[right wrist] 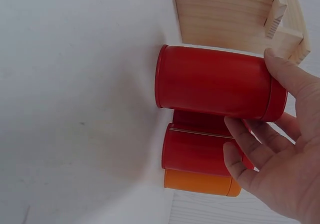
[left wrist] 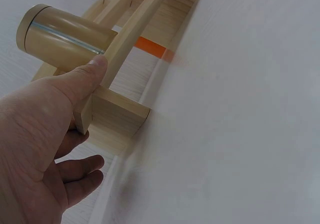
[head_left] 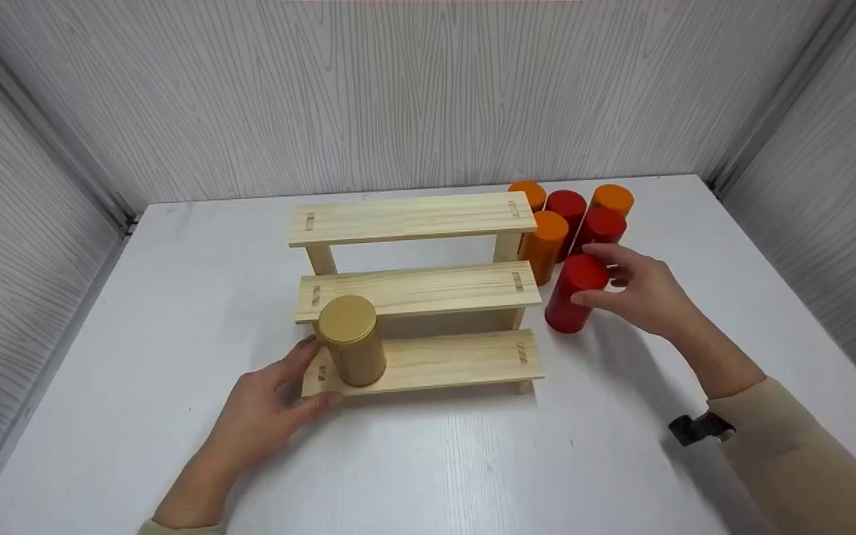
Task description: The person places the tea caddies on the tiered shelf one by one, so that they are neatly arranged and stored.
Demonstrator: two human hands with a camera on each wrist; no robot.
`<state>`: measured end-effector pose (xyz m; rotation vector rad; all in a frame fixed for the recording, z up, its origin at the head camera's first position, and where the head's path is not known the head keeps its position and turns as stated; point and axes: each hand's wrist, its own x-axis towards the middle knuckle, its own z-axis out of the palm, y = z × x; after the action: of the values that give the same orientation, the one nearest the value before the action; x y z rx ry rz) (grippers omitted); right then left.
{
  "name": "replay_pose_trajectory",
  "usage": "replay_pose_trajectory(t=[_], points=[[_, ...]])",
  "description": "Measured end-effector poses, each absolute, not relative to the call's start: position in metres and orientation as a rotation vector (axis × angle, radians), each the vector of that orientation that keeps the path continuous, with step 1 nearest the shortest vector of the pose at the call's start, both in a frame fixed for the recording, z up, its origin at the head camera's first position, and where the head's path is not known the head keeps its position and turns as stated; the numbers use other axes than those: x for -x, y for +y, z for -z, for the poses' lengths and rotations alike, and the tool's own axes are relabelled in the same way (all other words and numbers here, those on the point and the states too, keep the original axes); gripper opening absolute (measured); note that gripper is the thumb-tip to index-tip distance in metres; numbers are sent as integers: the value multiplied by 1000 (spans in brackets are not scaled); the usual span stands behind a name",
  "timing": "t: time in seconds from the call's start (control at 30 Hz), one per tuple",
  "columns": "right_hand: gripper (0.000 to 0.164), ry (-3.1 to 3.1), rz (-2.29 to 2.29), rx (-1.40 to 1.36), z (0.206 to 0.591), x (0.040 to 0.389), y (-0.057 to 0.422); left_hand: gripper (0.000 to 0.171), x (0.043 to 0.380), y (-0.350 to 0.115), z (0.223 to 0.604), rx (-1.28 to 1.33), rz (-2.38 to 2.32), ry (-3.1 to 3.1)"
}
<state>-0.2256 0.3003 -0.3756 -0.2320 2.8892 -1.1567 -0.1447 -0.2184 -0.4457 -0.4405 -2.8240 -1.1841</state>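
Observation:
A three-tier wooden shelf [head_left: 428,290] stands mid-table. On the left part of its lowest board stands a gold canister [head_left: 354,343], upright and lidded. My left hand [head_left: 264,409] grips that board's left end beside the canister; the left wrist view shows the thumb [left wrist: 90,74] on the board's edge near the canister's base. To the right of the shelf, my right hand [head_left: 640,292] holds an upright red canister [head_left: 575,301] near its top, thumb on one side and fingers on the other. In the right wrist view, this red canister [right wrist: 215,82] lies between thumb and fingers.
Behind the held canister are more red canisters [head_left: 601,226] and several orange ones [head_left: 545,241], clustered at the shelf's right rear. The white table [head_left: 428,461] ends at a pale wood-grain back panel [head_left: 413,96], with side panels left and right.

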Motion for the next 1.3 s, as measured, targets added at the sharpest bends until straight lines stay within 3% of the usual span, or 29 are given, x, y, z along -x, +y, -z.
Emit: replay_pose_trajectory(t=[0.37, 0.7, 1.3], points=[[69, 2903, 1153, 216, 370, 218, 302, 81, 145, -219, 448, 464, 1174, -2816], [58, 2979, 1172, 257, 342, 201, 303, 80, 145, -218, 448, 459, 1154, -2813], [55, 3022, 1111, 579, 317, 174, 291, 81, 144, -217, 444, 447, 1186, -2817]])
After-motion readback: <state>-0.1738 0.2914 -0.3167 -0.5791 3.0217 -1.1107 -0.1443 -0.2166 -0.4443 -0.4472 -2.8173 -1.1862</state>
